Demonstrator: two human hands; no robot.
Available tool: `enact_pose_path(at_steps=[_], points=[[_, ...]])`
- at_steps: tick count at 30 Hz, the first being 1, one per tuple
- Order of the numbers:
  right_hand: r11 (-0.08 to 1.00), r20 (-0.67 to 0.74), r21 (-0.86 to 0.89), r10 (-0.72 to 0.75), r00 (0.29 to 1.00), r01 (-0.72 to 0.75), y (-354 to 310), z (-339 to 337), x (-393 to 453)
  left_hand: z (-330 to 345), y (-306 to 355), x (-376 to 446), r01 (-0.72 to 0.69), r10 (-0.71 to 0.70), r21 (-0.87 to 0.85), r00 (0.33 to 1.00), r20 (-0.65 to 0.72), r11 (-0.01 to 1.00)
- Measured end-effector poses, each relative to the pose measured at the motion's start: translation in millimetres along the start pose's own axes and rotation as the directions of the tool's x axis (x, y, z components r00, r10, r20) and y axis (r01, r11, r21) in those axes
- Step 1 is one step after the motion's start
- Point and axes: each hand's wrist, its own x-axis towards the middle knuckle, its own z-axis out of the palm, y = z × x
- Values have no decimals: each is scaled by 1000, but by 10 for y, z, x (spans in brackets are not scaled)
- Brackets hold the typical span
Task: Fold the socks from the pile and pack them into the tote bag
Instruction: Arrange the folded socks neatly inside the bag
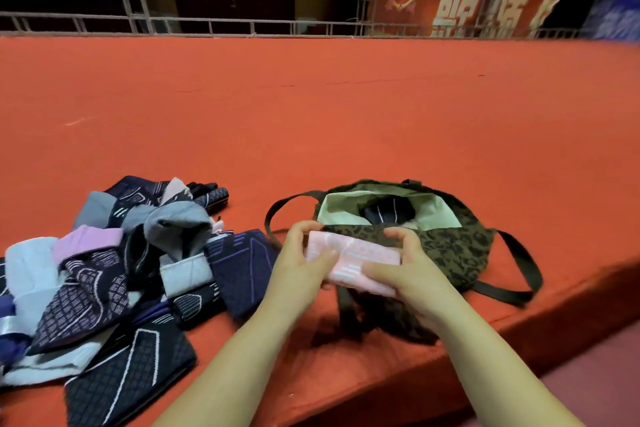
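hands curled around pink sock; forearms outstretched

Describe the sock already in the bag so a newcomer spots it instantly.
Find the camouflage tote bag on the red table, right of the sock pile. Inside its pale green lining lies a dark sock with thin light stripes, the only one inside.

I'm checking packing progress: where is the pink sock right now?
In the head view, the pink sock is held folded between the left hand and right hand, just in front of the open camouflage tote bag.
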Motion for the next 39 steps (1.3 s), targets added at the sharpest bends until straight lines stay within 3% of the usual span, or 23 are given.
enact_pose_path(at_steps=[3, 6, 9, 14, 18, 21, 27, 29, 32, 35, 37, 39], points=[[999, -8, -11, 36, 999, -36, -100, -373, 88, 290, 41, 177, 27, -24, -74, 999, 44, 997], [995, 57, 93, 42, 997, -47, -164, -668, 241, 565, 131, 363, 51, -39, -153, 996, 82, 987], [989, -42, 140, 58, 997, -52, -184, -829, 518, 753, 176, 590, 87, -72, -124, 990, 117, 989], [993, -242, 98, 88, 966, -66, 9, -1066, 1201, 852, 140, 1016, 129, -146, 109, 975, 169, 986], [980, -324, -169, 49, 945, -109, 132, -1183, 1456, 857, 66, 1222, 10, -108, 389, 967, 231, 921], [942, -260, -279, 112, 959, -186, 167, -1188, 1541, 913, 27, 1322, -67, -174, 536, 906, 386, 842], [928, -90, -163, 324, 942, -335, 330, -955, 1725, 947, -98, 1424, -111, -353, 693, 797, 491, 713], [890, -118, -335, 287, 951, -310, 390, -901, 1807, 949, -190, 1454, -63, -405, 701, 778, 480, 710], [688, -234, -660, 194, 953, -302, 436, -956, 1861, 971, -265, 1490, 19, -466, 706, 763, 447, 708], [532, -182, -811, 169, 969, -245, 459, -1045, 1837, 1026, -299, 1512, -42, -490, 774, 752, 440, 631], [450, -107, -889, -28, 994, -83, 454, -1107, 1777, 1036, -285, 1526, -83, -490, 787, 741, 460, 612], [450, 86, -876, -206, 975, 172, 407, -1161, 1665, 1023, -290, 1562, -58, -492, 756, 727, 479, 651]])
